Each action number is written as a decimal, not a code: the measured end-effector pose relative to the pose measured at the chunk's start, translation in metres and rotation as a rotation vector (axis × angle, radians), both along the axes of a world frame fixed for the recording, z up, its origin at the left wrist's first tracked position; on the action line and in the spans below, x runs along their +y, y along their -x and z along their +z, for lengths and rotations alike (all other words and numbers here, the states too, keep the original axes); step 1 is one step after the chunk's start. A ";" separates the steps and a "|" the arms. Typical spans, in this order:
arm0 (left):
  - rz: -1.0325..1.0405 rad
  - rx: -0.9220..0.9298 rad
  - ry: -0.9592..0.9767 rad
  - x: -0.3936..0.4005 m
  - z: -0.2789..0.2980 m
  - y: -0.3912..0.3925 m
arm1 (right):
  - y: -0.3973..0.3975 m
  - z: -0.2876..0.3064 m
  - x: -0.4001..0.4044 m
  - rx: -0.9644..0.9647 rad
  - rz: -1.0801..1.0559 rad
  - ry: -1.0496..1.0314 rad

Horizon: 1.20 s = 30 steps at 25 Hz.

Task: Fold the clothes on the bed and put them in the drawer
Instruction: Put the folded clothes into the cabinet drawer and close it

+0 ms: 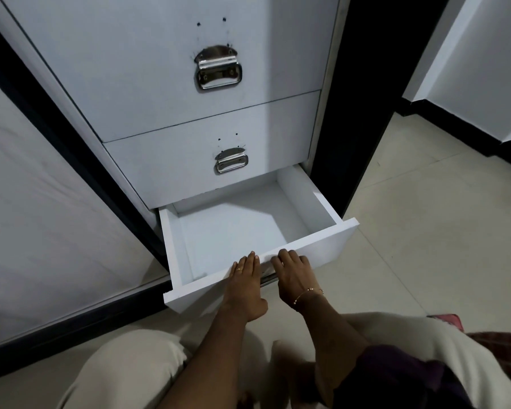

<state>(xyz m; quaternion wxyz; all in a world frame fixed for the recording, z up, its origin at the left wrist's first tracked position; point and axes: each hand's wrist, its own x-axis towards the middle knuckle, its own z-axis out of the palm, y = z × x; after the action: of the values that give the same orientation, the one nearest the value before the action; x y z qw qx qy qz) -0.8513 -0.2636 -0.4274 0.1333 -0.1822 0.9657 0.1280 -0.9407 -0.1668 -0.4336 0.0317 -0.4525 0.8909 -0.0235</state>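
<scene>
Pale floor tiles [410, 261] spread below us; our left hand [244, 286] lays straight fingers on the open bottom drawer [322, 249] front, our right hand [295, 278] curls over its rim; clothes unseen

The person's forearms are bare. The left hand [244, 283] wears a thin gold ring [239, 269] on one finger. Near the right hand [295, 276], a fine gold chain bracelet [309, 294] with small beads lies around the wrist. A dark purple sleeve [396, 370] covers the right upper arm. Both knees are covered by light beige trousers [130, 370]. At the right edge a piece of reddish checked cloth [499, 340] shows.
</scene>
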 end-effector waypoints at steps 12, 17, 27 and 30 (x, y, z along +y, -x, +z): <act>-0.038 -0.067 -0.065 0.011 0.023 -0.008 | -0.010 0.025 0.013 -0.140 0.002 -0.247; -0.015 0.075 0.072 0.008 0.077 0.007 | -0.006 0.083 0.006 -0.071 -0.090 -0.148; -0.218 0.617 0.202 0.122 0.299 0.010 | -0.027 0.309 0.123 0.282 -0.258 0.125; -0.296 0.717 0.212 0.168 0.343 -0.002 | -0.055 0.357 0.180 0.365 -0.338 0.138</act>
<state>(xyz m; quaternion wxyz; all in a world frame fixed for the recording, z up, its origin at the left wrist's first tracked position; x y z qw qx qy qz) -0.8489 -0.0952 -0.0846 -0.2146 0.0025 0.9747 0.0627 -0.8857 0.0132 -0.0770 -0.1652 -0.2949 0.9411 -0.0072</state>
